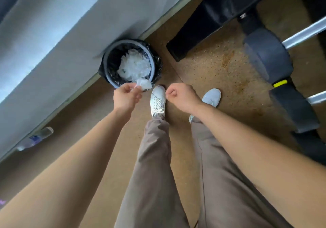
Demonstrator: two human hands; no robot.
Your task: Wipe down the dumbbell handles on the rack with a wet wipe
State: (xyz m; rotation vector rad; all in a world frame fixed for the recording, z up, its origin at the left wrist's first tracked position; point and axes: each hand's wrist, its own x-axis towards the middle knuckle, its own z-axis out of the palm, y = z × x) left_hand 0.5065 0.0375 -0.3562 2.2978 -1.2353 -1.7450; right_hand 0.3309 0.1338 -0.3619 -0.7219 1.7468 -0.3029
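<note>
**A:** Looking down from the head view, where are we?

**B:** Our left hand [126, 97] pinches the crumpled wet wipe [143, 84] between thumb and fingers [129, 87]. The wipe hangs right over the near rim of the bin [105, 65]. Our right hand [181, 95] is clenched on nothing, above our left shoe [157, 100].

**A:** So we judge this as the discard step?

**B:** We think so. The bin has a black liner and a heap of white wipes inside, and it stands against the wall.

**A:** How do we drop it cleanly?

**B:** The wipe is over the rim, not the middle. We should reach a little further forward before letting go, or it may catch on the liner's edge or land on the floor [202, 69]. Then we simply spread the fingers; no throw is needed.

**A:** And the dumbbells [268, 58]?

**B:** They sit on the rack to our right, well apart from both hands, with one bright handle [303, 31] showing. We can't tell from here whether every handle has been wiped. If any remain, we need a fresh wipe first.
</note>
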